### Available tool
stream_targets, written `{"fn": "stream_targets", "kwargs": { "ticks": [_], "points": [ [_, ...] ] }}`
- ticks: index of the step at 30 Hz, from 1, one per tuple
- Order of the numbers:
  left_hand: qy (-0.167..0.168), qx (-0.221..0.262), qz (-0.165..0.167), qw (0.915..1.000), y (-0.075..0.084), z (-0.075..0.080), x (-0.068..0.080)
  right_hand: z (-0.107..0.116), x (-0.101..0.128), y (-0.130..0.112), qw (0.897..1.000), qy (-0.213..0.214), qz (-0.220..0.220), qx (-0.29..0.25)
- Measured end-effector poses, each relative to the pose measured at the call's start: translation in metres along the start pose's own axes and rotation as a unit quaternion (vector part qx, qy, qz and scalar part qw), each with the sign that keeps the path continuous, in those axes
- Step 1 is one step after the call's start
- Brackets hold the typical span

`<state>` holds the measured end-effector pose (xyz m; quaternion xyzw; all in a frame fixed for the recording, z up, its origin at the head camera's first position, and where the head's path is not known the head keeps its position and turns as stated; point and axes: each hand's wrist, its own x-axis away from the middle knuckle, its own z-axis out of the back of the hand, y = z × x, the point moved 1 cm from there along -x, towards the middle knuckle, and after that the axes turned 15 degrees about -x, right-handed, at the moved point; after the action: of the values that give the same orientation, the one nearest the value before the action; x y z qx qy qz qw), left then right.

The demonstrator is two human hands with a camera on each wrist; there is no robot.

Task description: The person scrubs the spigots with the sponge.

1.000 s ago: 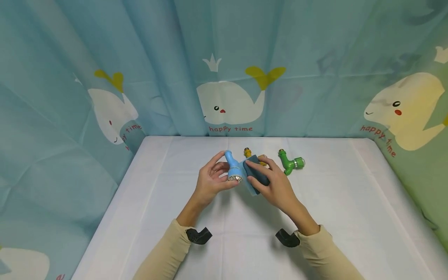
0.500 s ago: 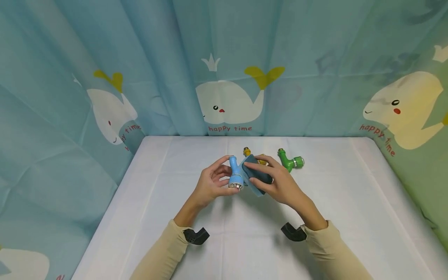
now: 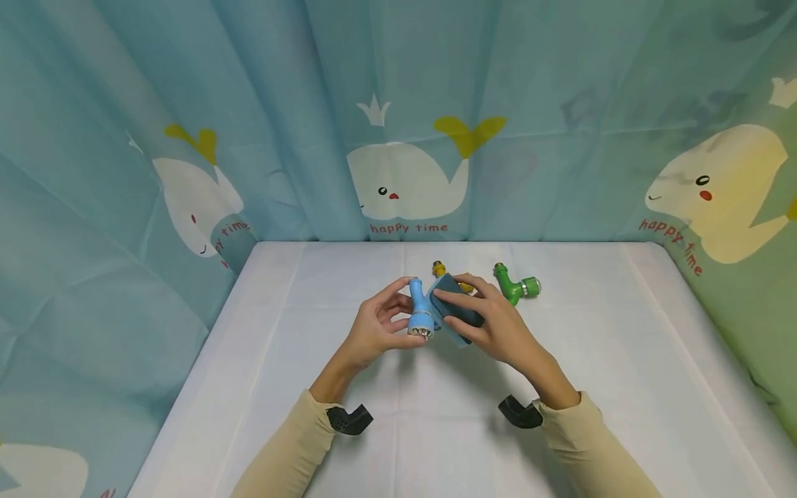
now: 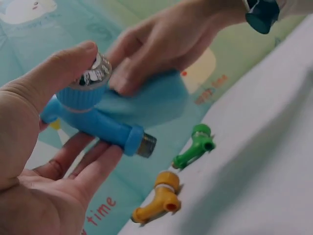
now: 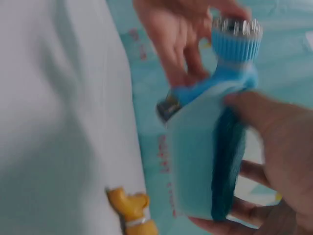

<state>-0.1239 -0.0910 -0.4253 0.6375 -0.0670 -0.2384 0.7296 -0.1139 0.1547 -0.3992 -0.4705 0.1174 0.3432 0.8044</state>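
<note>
A light blue tap [image 3: 420,312] with a ribbed, silver-ended knob is held up over the table by the left hand [image 3: 381,321]. Thumb at the knob end and a finger at the opposite end pinch it; its threaded metal inlet shows in the left wrist view. The right hand [image 3: 498,324] grips a scouring sponge [image 3: 459,311], pale blue with a dark teal scrub layer. In the right wrist view, the pale face of the sponge [image 5: 193,152] lies against the tap's body [image 5: 215,83], covering part of it. Motion blurs the right hand [image 4: 161,46] in the left wrist view.
Behind the hands, a yellow tap [image 3: 439,269] lies on the white table [image 3: 311,360], partly hidden by the sponge and right hand. A green tap [image 3: 515,288] rests to its right. A blue whale-print curtain [image 3: 280,124] borders the table. Black mounts [image 3: 350,420] sit at both wrists.
Since one second ago, the left hand has brought the blue tap slightly right and nearer, its knob end lower. The right hand with the sponge has shifted slightly right, then stayed nearly in place.
</note>
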Motion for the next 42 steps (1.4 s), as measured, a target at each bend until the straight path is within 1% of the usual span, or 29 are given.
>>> {"fn": "stream_targets", "kwargs": {
  "ticks": [2, 3, 6, 8, 11, 13, 15, 17, 18, 21, 23, 25, 27, 29, 31, 33, 35, 36, 39, 42],
  "points": [
    [0.0, 0.004, 0.004, 1.0, 0.0, 0.0, 0.0, 0.0, 0.001, 0.002, 1.0, 0.016, 0.0, -0.003],
    [0.0, 0.006, 0.004, 1.0, -0.001, 0.0, 0.0, 0.0, 0.001, 0.0, 1.0, 0.02, 0.005, -0.013],
    [-0.002, 0.011, -0.002, 0.9999, -0.002, 0.001, -0.001, -0.001, -0.002, -0.011, 0.998, 0.017, 0.03, -0.045],
    [-0.011, 0.011, -0.011, 0.9998, -0.002, 0.0, -0.002, -0.002, -0.004, -0.016, 0.998, 0.004, 0.044, -0.039],
    [-0.027, 0.009, -0.018, 0.9994, -0.002, -0.001, -0.001, -0.003, -0.007, -0.016, 0.999, -0.002, 0.053, -0.004],
    [-0.029, 0.006, -0.015, 0.9995, -0.003, -0.002, 0.0, -0.003, -0.009, -0.011, 0.999, 0.007, 0.05, 0.014],
    [-0.025, 0.004, -0.002, 0.9997, -0.006, -0.002, 0.001, -0.003, -0.01, -0.008, 0.998, 0.015, 0.051, 0.026],
    [-0.02, 0.004, 0.01, 0.9997, -0.008, -0.003, 0.001, -0.002, -0.008, -0.007, 0.998, 0.015, 0.053, 0.023],
    [-0.021, 0.003, 0.01, 0.9997, -0.009, -0.004, 0.0, -0.001, -0.007, -0.007, 0.998, 0.012, 0.056, 0.018],
    [-0.031, 0.002, -0.007, 0.9995, -0.009, -0.005, -0.001, 0.003, -0.003, -0.007, 0.998, -0.003, 0.063, 0.003],
    [-0.037, 0.006, -0.02, 0.9991, -0.007, -0.006, -0.002, 0.005, -0.004, -0.007, 0.998, -0.005, 0.067, 0.009],
    [-0.04, 0.011, -0.025, 0.9988, -0.007, -0.006, -0.003, 0.006, -0.007, -0.005, 0.997, 0.006, 0.071, 0.028],
    [-0.04, 0.017, -0.023, 0.9988, -0.007, -0.005, -0.003, 0.007, -0.01, -0.005, 0.996, 0.025, 0.079, 0.04],
    [-0.031, 0.017, -0.019, 0.9992, -0.007, -0.004, -0.003, 0.007, -0.012, -0.006, 0.996, 0.037, 0.083, 0.026],
    [-0.02, 0.014, -0.022, 0.9995, -0.007, -0.003, -0.003, 0.006, -0.012, -0.01, 0.996, 0.026, 0.086, 0.004],
    [-0.016, 0.012, -0.028, 0.9994, -0.008, -0.001, -0.004, 0.003, -0.011, -0.013, 0.997, 0.003, 0.082, -0.013],
    [-0.021, 0.02, -0.033, 0.999, -0.007, -0.001, -0.005, 0.002, -0.01, -0.015, 0.997, -0.011, 0.076, -0.009],
    [-0.026, 0.024, -0.036, 0.9987, -0.007, -0.001, -0.005, 0.001, -0.01, -0.015, 0.997, -0.011, 0.073, -0.002],
    [-0.03, 0.027, -0.036, 0.9985, -0.007, 0.0, -0.005, -0.001, -0.012, -0.012, 0.998, 0.015, 0.063, 0.013],
    [-0.016, 0.025, -0.038, 0.9988, -0.006, 0.002, -0.005, -0.004, -0.011, -0.013, 0.998, 0.034, 0.056, -0.014]
  ]
}}
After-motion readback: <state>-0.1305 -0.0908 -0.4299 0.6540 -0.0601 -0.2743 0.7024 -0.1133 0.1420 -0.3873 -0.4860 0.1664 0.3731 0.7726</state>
